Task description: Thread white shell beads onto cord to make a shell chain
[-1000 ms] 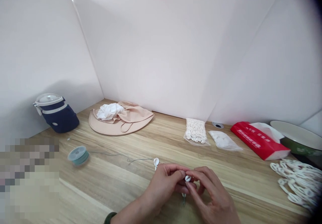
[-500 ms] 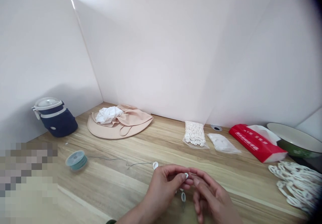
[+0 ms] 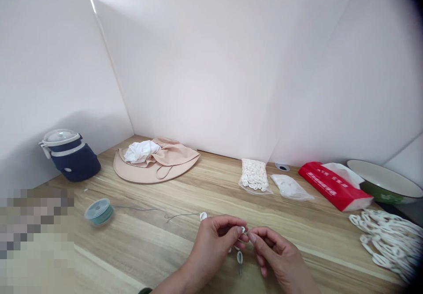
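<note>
- A dark green bangle [image 3: 145, 291] circles the person's left wrist at the lower edge of the view
- A white shell [image 3: 239, 257] hangs below the hands, with a teal thread end [image 3: 240, 269] trailing from it
- The person's right hand [image 3: 277, 255] is narrow, thumb and forefinger tips brought together just beside the left hand; whether thread lies between them, one cannot tell
- The person's left hand [image 3: 218, 243] pinches a small shell [image 3: 243, 229] between thumb and fingers, above the tabletop [image 3: 148, 241]
- White shell strings [image 3: 390, 241] lie heaped at the far right
- Another shell [image 3: 203, 216] sits just beyond the left hand, at the end of a thread [image 3: 142, 208] that runs left to a teal spool [image 3: 102, 216]
- Farther back stand or lie a navy container [image 3: 77, 164], a beige hat [image 3: 142, 174] with a white cloth [image 3: 140, 151] on it, a bag of shells [image 3: 254, 175], a smaller clear bag [image 3: 291, 187], a red tissue pack [image 3: 332, 186] and a green bowl [image 3: 393, 195]
- White panels [image 3: 205, 65] rise behind everything
</note>
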Demonstrator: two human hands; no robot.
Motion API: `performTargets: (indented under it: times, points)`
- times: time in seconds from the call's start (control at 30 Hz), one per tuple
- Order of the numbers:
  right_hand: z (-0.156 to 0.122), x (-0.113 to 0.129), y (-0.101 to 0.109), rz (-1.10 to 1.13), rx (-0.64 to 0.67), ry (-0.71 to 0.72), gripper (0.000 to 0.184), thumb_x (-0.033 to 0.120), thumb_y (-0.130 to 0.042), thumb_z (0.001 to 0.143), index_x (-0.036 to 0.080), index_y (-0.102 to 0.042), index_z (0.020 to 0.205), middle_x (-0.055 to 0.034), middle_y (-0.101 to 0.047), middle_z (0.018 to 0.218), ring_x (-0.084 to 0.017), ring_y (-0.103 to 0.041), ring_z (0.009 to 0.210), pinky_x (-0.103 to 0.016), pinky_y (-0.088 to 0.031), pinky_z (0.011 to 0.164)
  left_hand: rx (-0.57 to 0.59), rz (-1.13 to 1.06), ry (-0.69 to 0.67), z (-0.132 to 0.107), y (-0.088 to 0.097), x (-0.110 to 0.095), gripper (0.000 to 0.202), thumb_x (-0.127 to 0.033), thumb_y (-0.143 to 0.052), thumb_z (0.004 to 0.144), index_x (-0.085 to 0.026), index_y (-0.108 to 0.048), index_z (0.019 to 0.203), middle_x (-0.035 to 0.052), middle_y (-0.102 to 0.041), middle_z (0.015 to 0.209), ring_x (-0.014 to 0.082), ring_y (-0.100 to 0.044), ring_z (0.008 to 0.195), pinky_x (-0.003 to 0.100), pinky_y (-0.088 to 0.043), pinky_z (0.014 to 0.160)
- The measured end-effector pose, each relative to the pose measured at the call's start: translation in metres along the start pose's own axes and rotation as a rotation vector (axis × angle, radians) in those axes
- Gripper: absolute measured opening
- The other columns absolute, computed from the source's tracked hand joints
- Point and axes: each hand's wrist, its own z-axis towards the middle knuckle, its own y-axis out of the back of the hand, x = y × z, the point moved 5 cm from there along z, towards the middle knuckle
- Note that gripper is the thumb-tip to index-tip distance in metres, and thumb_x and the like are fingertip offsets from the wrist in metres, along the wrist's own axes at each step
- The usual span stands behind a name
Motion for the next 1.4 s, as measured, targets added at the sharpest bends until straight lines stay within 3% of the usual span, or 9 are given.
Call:
performTargets:
  times: [0.27,0.37,0.5,0.63,0.77,0.9,1.03,1.23,1.4]
  points:
    - [0.005,-0.001,0.014,0.051,-0.111,0.019,0.038,0.052,-0.076,0.062,0.017,-0.065,0.073,0.0065,-0.045,0.046,-0.007,-0.038,0.041,-0.016,-0.031,0.036,-0.109,-0.066,0.055,0.005,0.013,0.006,0.036,-0.035,-0.074,0.068,-0.008,-0.071,0.091,0.0084,-0.071,0.068,0.0179,-0.067,0.059,0.029,-0.052,0.064]
    - [0.003,0.002,0.012,0.032,-0.09,0.002,0.039,0.052,-0.076,0.061,0.017,-0.064,0.072,0.0061,-0.046,0.047,-0.008,-0.039,0.043,-0.018,-0.033,0.038,-0.08,-0.159,0.119,0.003,0.012,0.008,0.039,-0.032,-0.074,0.07,-0.007,-0.069,0.099,0.009,-0.071,0.073,0.0169,-0.068,0.064,0.03,-0.052,0.071]
    - [0.0,0.006,0.011,0.015,-0.158,0.018,0.041,0.056,-0.075,0.058,0.019,-0.064,0.069,0.0059,-0.045,0.047,-0.009,-0.037,0.042,-0.019,-0.03,0.037,0.001,-0.259,0.16,0.0,0.007,0.012,0.038,-0.025,-0.077,0.068,-0.005,-0.068,0.1,0.0125,-0.071,0.083,0.0169,-0.067,0.074,0.031,-0.052,0.08]
    - [0.0,0.005,0.008,0.014,-0.151,0.02,0.042,0.056,-0.076,0.058,0.017,-0.065,0.069,0.0069,-0.043,0.044,-0.006,-0.03,0.039,-0.018,-0.022,0.036,0.072,-0.302,0.151,0.002,0.002,0.017,0.036,-0.028,-0.074,0.072,-0.006,-0.068,0.1,0.0098,-0.069,0.078,0.0142,-0.065,0.064,0.028,-0.054,0.066]
    - [0.001,0.003,0.009,0.002,-0.14,0.014,0.041,0.057,-0.075,0.06,0.017,-0.068,0.069,0.0071,-0.041,0.044,-0.005,-0.028,0.039,-0.017,-0.019,0.035,0.146,-0.302,0.169,0.004,-0.003,0.023,0.029,-0.033,-0.068,0.077,-0.005,-0.069,0.086,0.0063,-0.064,0.066,0.0103,-0.059,0.05,0.022,-0.051,0.05]
    - [0.0,0.003,0.006,-0.043,-0.123,0.086,0.033,0.052,-0.074,0.063,0.02,-0.069,0.068,0.005,-0.049,0.048,-0.007,-0.036,0.041,-0.018,-0.027,0.036,0.185,-0.28,0.182,0.003,-0.007,0.027,0.029,-0.035,-0.067,0.077,-0.006,-0.069,0.076,0.0051,-0.062,0.063,0.0079,-0.055,0.046,0.019,-0.048,0.043]
    - [-0.003,0.003,0.001,-0.079,-0.088,0.197,0.027,0.048,-0.072,0.067,0.022,-0.069,0.066,0.0009,-0.064,0.06,-0.014,-0.056,0.058,-0.02,-0.043,0.054,0.222,-0.325,0.229,0.0,-0.011,0.028,0.03,-0.033,-0.066,0.077,-0.006,-0.067,0.066,0.0056,-0.061,0.063,0.0067,-0.053,0.046,0.016,-0.046,0.041]
    - [-0.002,0.0,0.002,-0.09,-0.094,0.205,0.025,0.047,-0.071,0.069,0.022,-0.07,0.071,0.0011,-0.066,0.062,-0.013,-0.057,0.059,-0.018,-0.043,0.054,0.297,-0.383,0.24,-0.004,-0.015,0.023,0.021,-0.022,-0.063,0.079,-0.002,-0.07,0.076,0.0086,-0.062,0.072,0.0074,-0.057,0.056,0.017,-0.051,0.054]
    - [0.0,0.003,0.009,-0.041,-0.166,0.181,0.026,0.048,-0.073,0.066,0.022,-0.069,0.07,0.003,-0.061,0.056,-0.014,-0.057,0.059,-0.019,-0.045,0.058,0.246,-0.358,0.232,0.001,-0.011,0.027,0.024,-0.028,-0.067,0.077,-0.005,-0.07,0.083,0.0072,-0.063,0.068,0.0083,-0.057,0.051,0.019,-0.05,0.048]
